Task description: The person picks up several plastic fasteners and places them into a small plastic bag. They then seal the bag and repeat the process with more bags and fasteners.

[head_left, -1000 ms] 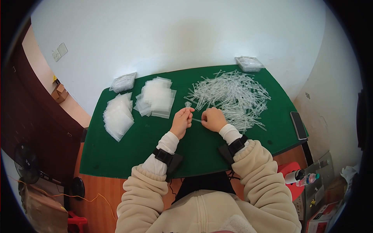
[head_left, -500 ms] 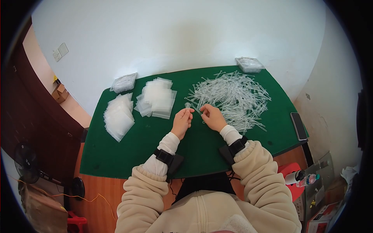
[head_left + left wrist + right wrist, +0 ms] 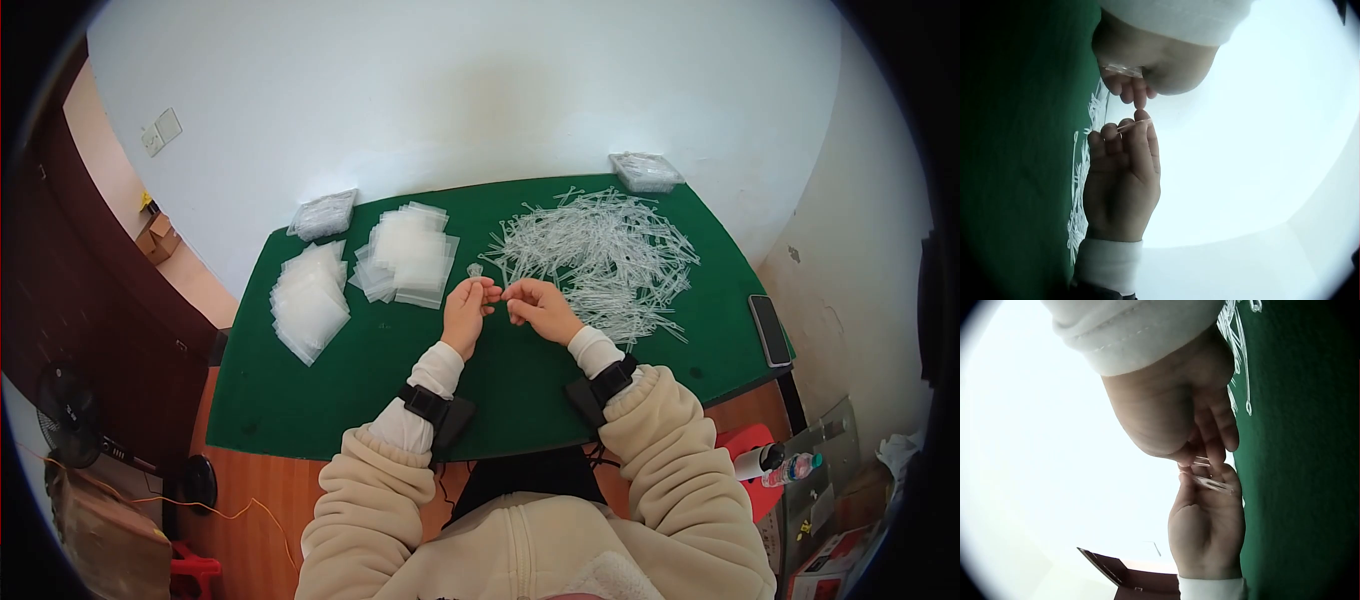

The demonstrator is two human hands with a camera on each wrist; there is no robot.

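My left hand holds a small bundle of thin clear plastic sticks across its curled fingers; the bundle's tips poke out above the hand in the head view. Right beside it, my right hand pinches a thin clear stick between thumb and fingers. The fingertips of both hands meet over the table. Behind and right of the right hand spreads a big loose pile of the same sticks, some with a looped end.
Two fanned stacks of clear zip bags lie at the left of the green table. Filled clear packs stand at both back corners. A phone lies at the right edge. A wall rises behind.
My right hand has moved left and slightly up, bringing its stick from beside the left hand to its fingertips. The left hand keeps its bundle and has hardly moved.
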